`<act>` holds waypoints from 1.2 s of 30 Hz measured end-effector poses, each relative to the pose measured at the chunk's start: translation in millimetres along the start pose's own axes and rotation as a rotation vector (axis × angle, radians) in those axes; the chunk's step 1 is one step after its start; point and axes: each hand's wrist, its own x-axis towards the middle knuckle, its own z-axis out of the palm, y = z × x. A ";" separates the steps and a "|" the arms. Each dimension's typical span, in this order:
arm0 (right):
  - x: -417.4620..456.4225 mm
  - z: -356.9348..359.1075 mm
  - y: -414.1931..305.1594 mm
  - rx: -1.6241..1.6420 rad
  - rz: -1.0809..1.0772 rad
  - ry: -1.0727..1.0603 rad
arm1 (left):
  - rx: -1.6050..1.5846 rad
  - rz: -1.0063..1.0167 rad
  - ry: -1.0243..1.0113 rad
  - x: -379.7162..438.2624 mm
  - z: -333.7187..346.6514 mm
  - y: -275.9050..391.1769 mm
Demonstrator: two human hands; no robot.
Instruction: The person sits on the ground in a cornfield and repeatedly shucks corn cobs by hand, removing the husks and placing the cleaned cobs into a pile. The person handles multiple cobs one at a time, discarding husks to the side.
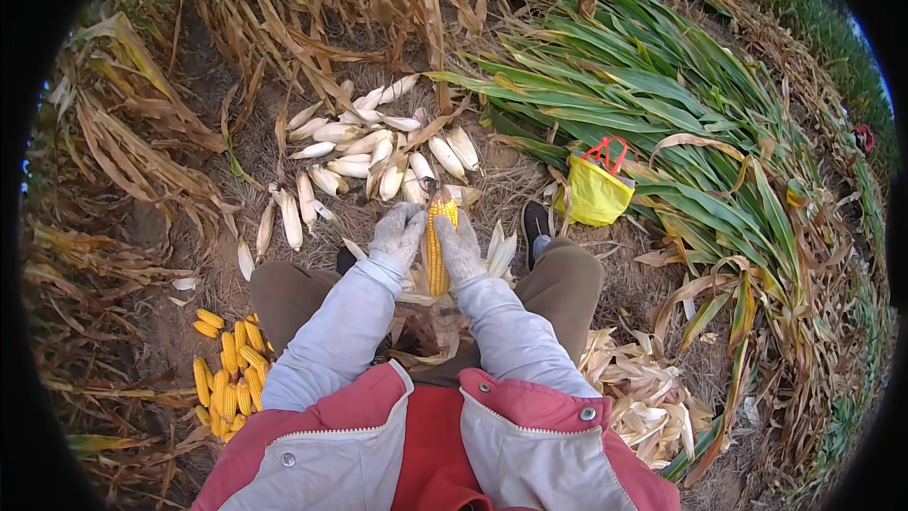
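Between my knees I hold an ear of corn (439, 245), its yellow kernels bared and its dark tip pointing away from me. My right hand (460, 248), in a dirty pale glove, grips its right side with the thumb over the kernels. Against the ear's left side, my gloved left hand (399, 233) is curled closed, its fingertips partly hidden. Pale husk (424, 337) hangs below the ear towards my lap. Just beyond my hands lies a heap of corn ears in whitish husks (369, 145).
Husked yellow cobs (230, 376) are piled at my left, and stripped husks (642, 397) at my right. A yellow bag with red handles (599, 188) stands beyond my right shoe (535, 227). Cut green stalks (638, 92) lie at right; dry cornstalks (298, 14) stand ahead.
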 end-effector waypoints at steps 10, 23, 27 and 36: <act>10.1 6.2 29.1 0.176 0.087 -0.057 | -0.007 -0.036 0.069 -0.6 9.5 -12.9; 3.8 6.6 14.3 0.254 0.144 -0.123 | 0.015 -0.213 0.088 3.7 16.3 -61.7; 12.6 7.0 33.2 0.161 0.059 -0.102 | -0.130 -0.293 0.057 5.4 16.1 -53.1; 20.0 8.9 68.6 0.069 0.044 -0.110 | -0.621 -0.163 -0.063 5.2 22.7 -58.3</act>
